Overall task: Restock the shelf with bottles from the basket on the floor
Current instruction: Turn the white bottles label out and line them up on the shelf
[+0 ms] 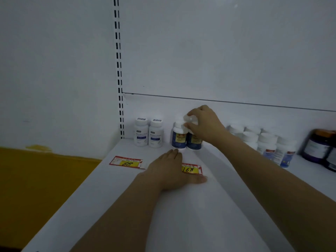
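Note:
My right hand grips the white cap of a dark-blue-labelled bottle that stands at the back of the white shelf. A matching blue-labelled bottle stands touching it on the left. My left hand rests flat on the shelf just in front of these bottles, fingers straight, partly covering a price tag. Two white bottles stand further left. The basket is out of view.
Several white-capped bottles crowd the shelf to the right, with dark jars at the far right. A second price tag lies at the shelf's left. A slotted upright and white back panel rise behind. Yellow floor lies left.

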A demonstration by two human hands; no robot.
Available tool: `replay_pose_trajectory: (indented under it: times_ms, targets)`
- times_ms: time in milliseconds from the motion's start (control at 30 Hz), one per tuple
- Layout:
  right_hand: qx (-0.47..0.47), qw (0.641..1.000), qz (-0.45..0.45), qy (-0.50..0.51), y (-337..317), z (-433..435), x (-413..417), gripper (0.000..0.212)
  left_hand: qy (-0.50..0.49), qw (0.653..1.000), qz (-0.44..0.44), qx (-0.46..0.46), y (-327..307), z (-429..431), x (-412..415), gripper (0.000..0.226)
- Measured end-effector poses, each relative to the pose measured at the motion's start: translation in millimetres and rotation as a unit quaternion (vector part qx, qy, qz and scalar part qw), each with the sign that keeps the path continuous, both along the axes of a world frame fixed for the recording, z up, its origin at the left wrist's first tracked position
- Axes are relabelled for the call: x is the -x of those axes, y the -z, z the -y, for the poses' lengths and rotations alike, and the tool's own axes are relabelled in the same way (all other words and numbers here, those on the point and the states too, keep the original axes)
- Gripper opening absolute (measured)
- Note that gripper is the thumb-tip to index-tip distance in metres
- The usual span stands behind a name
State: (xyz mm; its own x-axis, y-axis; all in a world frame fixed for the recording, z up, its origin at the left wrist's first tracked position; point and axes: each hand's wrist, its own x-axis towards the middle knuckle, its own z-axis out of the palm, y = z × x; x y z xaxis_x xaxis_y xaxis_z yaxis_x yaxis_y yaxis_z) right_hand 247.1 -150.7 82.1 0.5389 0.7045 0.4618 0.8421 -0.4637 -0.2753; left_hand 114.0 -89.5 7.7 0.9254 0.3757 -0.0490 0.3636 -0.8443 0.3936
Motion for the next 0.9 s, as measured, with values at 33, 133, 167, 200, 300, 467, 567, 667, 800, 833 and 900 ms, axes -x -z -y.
replay_pose_trajectory:
  times_ms: [33, 133, 167, 200, 300, 467, 567, 667, 800, 833, 900]
  targets:
    - [-0.004, 1.0, 0.008, 0.005, -4, 12, -1, 0.042, 0.005, 1.0, 0.015, 0.003, 0, 0, -2, 0.12]
    - [0.003, 0.999, 0.037, 0.027, -20, 57, -11, 0.039, 0.03, 0.998, 0.045, -0.025, -7, 12, -5, 0.119]
    - [0.008, 0.998, 0.042, 0.037, -26, 73, -16, 0.038, 0.038, 0.998, 0.048, -0.035, -12, 21, -6, 0.117]
    - [0.015, 0.998, 0.043, 0.046, -31, 89, -22, 0.037, 0.046, 0.997, 0.048, -0.041, -18, 32, -7, 0.114]
    - [0.059, 0.996, 0.019, 0.071, -37, 124, -41, 0.037, 0.07, 0.996, 0.033, -0.033, -28, 71, -17, 0.108]
    - [0.142, 0.988, -0.009, 0.066, -19, 138, -56, 0.04, 0.069, 0.997, 0.046, -0.003, -26, 123, -53, 0.098]
    - [0.166, 0.985, -0.003, 0.037, -6, 142, -62, 0.044, 0.048, 0.994, 0.083, 0.046, -13, 149, -70, 0.076]
    - [0.145, 0.989, 0.023, 0.007, 4, 144, -69, 0.041, 0.019, 0.999, 0.04, -0.025, -3, 161, -78, 0.103]
    - [0.011, 0.999, -0.004, -0.04, 5, 159, -69, 0.04, -0.019, 0.998, -0.012, -0.053, -1, 165, -78, 0.11]
    - [-0.038, 0.997, -0.025, -0.057, 3, 165, -67, 0.039, -0.025, 0.999, -0.01, -0.044, -2, 167, -77, 0.11]
    - [-0.132, 0.984, -0.083, -0.088, -2, 178, -63, 0.035, -0.039, 0.999, 0.034, 0.003, -8, 171, -76, 0.103]
